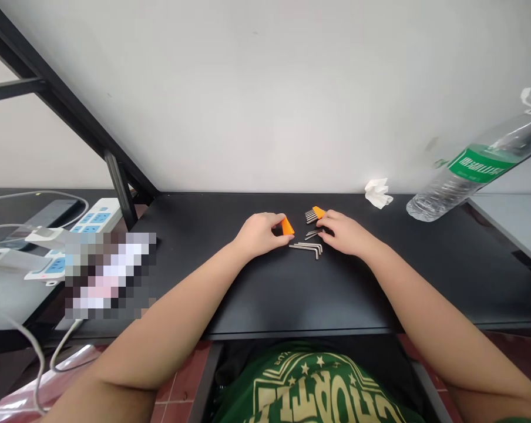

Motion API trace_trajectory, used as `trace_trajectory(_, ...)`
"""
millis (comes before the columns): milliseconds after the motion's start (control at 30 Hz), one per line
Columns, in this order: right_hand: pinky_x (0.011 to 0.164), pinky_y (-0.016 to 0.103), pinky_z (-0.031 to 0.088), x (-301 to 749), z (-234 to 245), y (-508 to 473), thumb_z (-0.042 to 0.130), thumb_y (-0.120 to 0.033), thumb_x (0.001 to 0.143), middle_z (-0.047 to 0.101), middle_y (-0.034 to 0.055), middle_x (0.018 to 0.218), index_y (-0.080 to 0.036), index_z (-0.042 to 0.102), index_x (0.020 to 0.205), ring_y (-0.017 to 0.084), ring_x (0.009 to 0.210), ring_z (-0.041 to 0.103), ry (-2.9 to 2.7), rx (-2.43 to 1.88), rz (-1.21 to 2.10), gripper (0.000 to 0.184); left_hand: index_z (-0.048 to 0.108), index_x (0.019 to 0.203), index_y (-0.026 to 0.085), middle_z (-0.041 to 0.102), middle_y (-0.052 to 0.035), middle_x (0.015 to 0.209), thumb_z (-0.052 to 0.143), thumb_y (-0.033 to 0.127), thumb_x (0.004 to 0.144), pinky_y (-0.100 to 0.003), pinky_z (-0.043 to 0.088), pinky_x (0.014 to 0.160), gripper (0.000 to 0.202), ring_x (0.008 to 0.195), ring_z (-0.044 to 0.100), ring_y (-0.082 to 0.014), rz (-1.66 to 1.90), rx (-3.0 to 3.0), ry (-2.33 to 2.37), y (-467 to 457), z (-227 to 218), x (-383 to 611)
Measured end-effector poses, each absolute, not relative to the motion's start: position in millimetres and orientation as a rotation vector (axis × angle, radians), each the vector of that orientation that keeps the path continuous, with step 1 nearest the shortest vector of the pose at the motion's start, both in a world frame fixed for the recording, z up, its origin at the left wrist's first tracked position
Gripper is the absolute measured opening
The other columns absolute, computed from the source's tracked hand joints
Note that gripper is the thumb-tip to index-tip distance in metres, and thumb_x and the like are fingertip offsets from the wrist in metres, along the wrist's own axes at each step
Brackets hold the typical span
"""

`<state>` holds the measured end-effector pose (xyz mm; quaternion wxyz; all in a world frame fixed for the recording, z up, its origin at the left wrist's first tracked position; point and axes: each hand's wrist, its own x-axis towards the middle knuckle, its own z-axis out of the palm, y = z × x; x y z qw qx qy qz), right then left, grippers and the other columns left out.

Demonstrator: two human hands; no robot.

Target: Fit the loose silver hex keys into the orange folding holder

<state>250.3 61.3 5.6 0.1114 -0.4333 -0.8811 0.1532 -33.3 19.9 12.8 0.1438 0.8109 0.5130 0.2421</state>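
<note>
My left hand (263, 234) is closed, its thumb and fingers pinching an orange plastic hex key holder (287, 227) just above the black tabletop. My right hand (342, 232) has its thumb and fingers closed around the end of a small hex key (313, 234); other thin keys may lie beside it. Just beyond those fingertips rests a second orange holder (319, 212) with several hex keys sticking out of it to the left. Several larger L-shaped hex keys (307, 247) lie on the tabletop between my hands, nearer to me.
A tall clear bottle (481, 161) with a green label stands at the back right, beside a crumpled tissue (378, 192). On the left are a white power strip (91, 220) with plugs and cables and a blurred-out object (111, 273). A white wall (265, 100) bounds the black table (265, 299).
</note>
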Motion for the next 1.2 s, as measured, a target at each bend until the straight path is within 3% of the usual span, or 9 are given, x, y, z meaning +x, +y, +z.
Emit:
trace_trajectory(200, 0.080, 0.033, 0.048, 234.4, 7.1, 52.0, 0.053, -0.013, 0.095, 0.066, 0.0066, 0.105, -0.020, 0.069, 0.097, 0.020, 0.091, 0.062, -2.626, -1.233, 0.538, 0.017, 0.057, 0.082, 0.024, 0.066, 0.0019, 0.081, 0.070, 0.045, 0.085, -0.030, 0.045, 0.069, 0.025, 0.075, 0.063, -0.0175, 0.652, 2.341, 1.531, 20.1, 12.6, -33.9)
trace_trajectory(433, 0.070, 0.032, 0.047, 227.4, 20.5, 34.6, 0.068, -0.039, 0.093, 0.065, 0.0071, 0.108, -0.022, 0.068, 0.097, 0.021, 0.087, 0.063, -2.664, -1.277, 0.646, 0.017, 0.062, 0.095, 0.025, 0.067, -0.0003, 0.087, 0.068, 0.042, 0.086, -0.032, 0.047, 0.070, 0.020, 0.077, 0.065, -0.0193, 0.620, 2.361, 1.572, 20.0, 10.7, -33.5)
trace_trajectory(633, 0.067, 0.031, 0.045, 222.1, 21.6, 28.3, 0.064, -0.028, 0.094, 0.064, 0.0068, 0.103, -0.022, 0.067, 0.096, 0.020, 0.082, 0.062, -2.751, -1.264, 0.546, 0.007, 0.063, 0.123, 0.027, 0.070, -0.0030, 0.100, 0.066, 0.038, 0.087, -0.035, 0.051, 0.076, 0.038, 0.085, 0.067, -0.0220, 0.587, 2.367, 1.607, 20.8, 5.5, -34.5)
trace_trajectory(833, 0.068, 0.031, 0.045, 226.7, 21.9, 32.5, 0.064, -0.033, 0.096, 0.065, 0.0061, 0.103, -0.023, 0.069, 0.098, 0.019, 0.083, 0.062, -2.722, -1.240, 0.586, 0.012, 0.057, 0.141, 0.027, 0.071, -0.0066, 0.116, 0.062, 0.030, 0.087, -0.038, 0.054, 0.087, 0.054, 0.104, 0.069, -0.0262, 0.504, 2.426, 1.597, 21.0, 2.7, -35.6)
trace_trajectory(1000, 0.071, 0.032, 0.046, 240.7, 24.6, 47.2, 0.059, -0.036, 0.098, 0.065, 0.0042, 0.094, -0.022, 0.066, 0.085, 0.018, 0.079, 0.061, -2.437, -1.371, 0.597, 0.020, 0.059, 0.139, 0.028, 0.067, -0.0076, 0.132, 0.063, 0.032, 0.087, -0.042, 0.053, 0.095, 0.052, 0.111, 0.068, -0.0281, 0.459, 2.410, 1.626, 21.2, 5.6, -35.5)
trace_trajectory(1200, 0.070, 0.032, 0.047, 254.5, 16.0, 62.3, 0.061, -0.026, 0.091, 0.065, 0.0043, 0.093, -0.022, 0.067, 0.085, 0.018, 0.077, 0.062, -2.285, -1.490, 0.552, 0.010, 0.065, 0.128, 0.026, 0.069, -0.0073, 0.123, 0.067, 0.045, 0.089, -0.044, 0.053, 0.094, 0.043, 0.108, 0.067, -0.0288, 0.398, 2.383, 1.640, 22.7, 8.6, -36.0)
